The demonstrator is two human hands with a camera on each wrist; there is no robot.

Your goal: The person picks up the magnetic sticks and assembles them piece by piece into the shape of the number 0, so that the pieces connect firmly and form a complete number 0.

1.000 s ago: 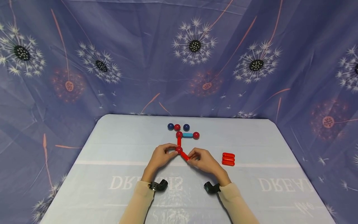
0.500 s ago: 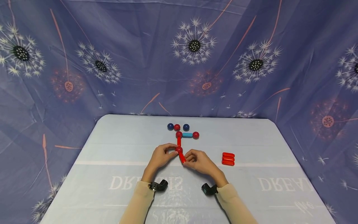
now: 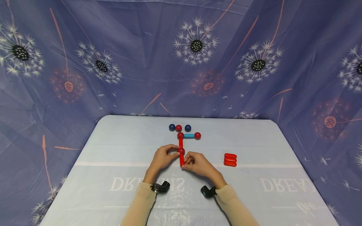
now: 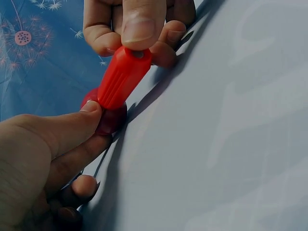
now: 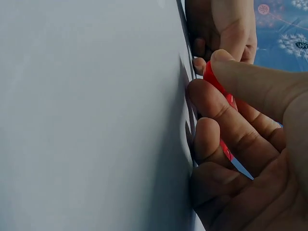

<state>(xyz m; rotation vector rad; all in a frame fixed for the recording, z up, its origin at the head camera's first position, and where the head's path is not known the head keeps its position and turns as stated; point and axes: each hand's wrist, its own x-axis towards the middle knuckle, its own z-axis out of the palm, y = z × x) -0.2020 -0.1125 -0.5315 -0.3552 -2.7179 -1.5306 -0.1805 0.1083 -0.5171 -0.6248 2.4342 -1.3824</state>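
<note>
My left hand (image 3: 163, 157) pinches a red ball (image 3: 181, 151) between thumb and fingers, near the middle of the table. A red rod (image 3: 182, 159) joins that ball and points toward me; my right hand (image 3: 199, 164) pinches its near end. In the left wrist view the grooved rod (image 4: 123, 79) runs from the ball (image 4: 113, 120) up to the right thumb. Beyond the held ball, another red rod (image 3: 181, 143) leads to a corner red ball (image 3: 180, 135). From there a light blue rod (image 3: 189, 136) reaches right to an end red ball (image 3: 197, 135).
Behind the joined pieces lie two dark blue balls, one left (image 3: 172, 127) and one right (image 3: 188, 128), with a loose red ball (image 3: 178, 128) between them. Three red rods (image 3: 230, 159) lie side by side to the right. A patterned curtain (image 3: 152, 62) hangs behind the table.
The near red rod has swung from slanting right to pointing almost straight toward me. My right hand has moved left with it, while my left hand has stayed at the ball.
</note>
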